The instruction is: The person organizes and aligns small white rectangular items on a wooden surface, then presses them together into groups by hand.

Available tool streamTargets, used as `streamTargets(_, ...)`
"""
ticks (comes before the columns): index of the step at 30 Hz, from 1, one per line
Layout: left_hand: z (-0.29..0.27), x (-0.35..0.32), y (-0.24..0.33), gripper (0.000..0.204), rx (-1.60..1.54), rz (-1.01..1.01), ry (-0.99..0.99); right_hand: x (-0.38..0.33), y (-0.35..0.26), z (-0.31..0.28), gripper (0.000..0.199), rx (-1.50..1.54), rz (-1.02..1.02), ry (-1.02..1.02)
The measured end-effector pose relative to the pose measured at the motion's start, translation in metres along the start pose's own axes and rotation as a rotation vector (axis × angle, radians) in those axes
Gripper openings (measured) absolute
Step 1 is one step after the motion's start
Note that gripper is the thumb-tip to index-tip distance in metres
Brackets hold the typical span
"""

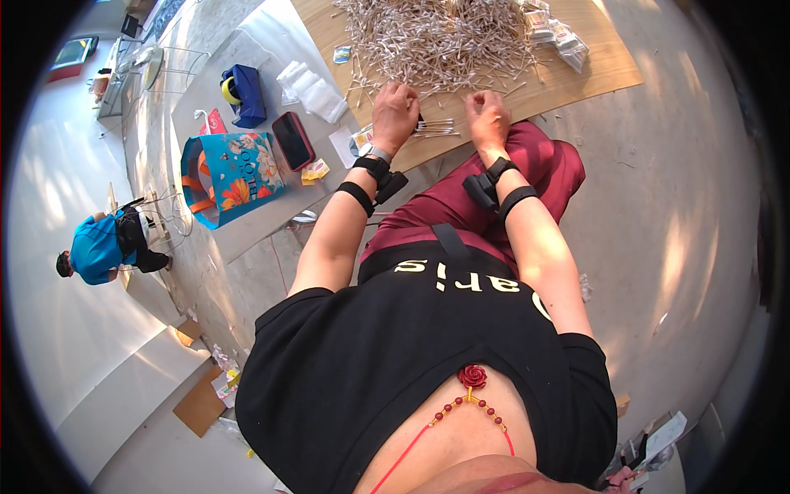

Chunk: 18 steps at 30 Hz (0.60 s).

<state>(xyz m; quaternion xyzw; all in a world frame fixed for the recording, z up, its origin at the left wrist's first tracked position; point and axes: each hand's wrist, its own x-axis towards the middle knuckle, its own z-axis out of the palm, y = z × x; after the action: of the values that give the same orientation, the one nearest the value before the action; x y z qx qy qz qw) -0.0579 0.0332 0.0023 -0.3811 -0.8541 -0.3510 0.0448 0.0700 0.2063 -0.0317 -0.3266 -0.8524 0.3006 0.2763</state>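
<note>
A big heap of loose cotton swabs covers much of the wooden board in front of me. My left hand is at the heap's near edge with its fingers curled; whatever it may hold is hidden. Beside its palm lies a small row of cotton swabs, roughly side by side. To the right of that row, my right hand has its fingers bent and drawn together near a few stray swabs. Anything between those fingertips is too small to make out.
Filled small packs sit at the board's right. On the grey table to the left are clear plastic bags, a blue tape dispenser, a phone and a flowered bag. A person in blue is farther left.
</note>
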Motion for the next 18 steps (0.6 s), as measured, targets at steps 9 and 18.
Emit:
streamTargets(9, -0.001, -0.010, 0.007, 0.006, 0.039, 0.112, -0.129, 0.000, -0.014, -0.012, 0.011, 0.140, -0.270, -0.063)
streamTargets(18, -0.002, -0.022, 0.007, 0.008, 0.077, 0.112, -0.168, -0.004, -0.012, -0.011, 0.012, 0.077, -0.292, -0.135)
